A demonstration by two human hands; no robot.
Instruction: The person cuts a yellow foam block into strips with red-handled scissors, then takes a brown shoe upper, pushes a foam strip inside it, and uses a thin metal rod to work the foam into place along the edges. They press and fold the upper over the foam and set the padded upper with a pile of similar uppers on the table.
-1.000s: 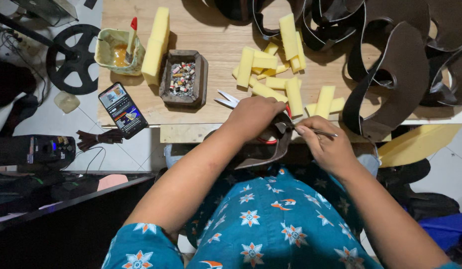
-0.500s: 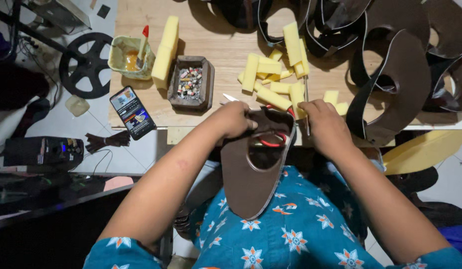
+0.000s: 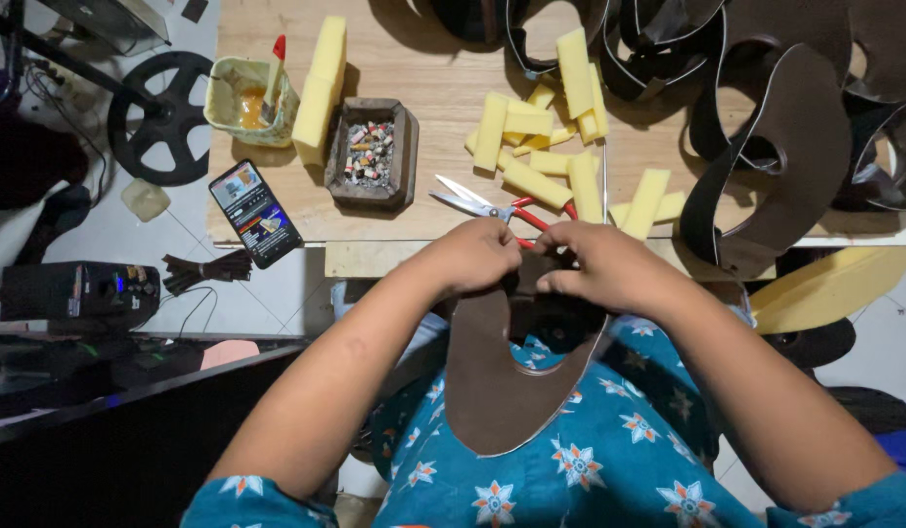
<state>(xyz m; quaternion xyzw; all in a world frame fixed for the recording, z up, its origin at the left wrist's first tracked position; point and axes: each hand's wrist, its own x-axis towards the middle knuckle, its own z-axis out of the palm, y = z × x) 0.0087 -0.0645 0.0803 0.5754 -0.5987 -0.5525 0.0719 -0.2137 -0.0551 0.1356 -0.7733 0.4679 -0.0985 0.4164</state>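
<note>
On the left of the wooden bench (image 3: 433, 73) stand a glue pot (image 3: 240, 103), a smartphone (image 3: 255, 213) and a tray of small bits (image 3: 373, 154). Red-handled scissors (image 3: 492, 208) lie just beyond the hands, near yellow foam strips (image 3: 536, 183). The left hand (image 3: 470, 256) and right hand (image 3: 599, 268) each have fingers pinched on the top edge of a brown leather piece (image 3: 502, 391), which hangs over the lap. Dark leather cutouts (image 3: 795, 147) pile at right.

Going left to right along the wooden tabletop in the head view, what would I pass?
Glue pot → upright yellow foam block → small dark tray → scissors → pile of yellow foam strips → dark leather cut-outs.
</note>
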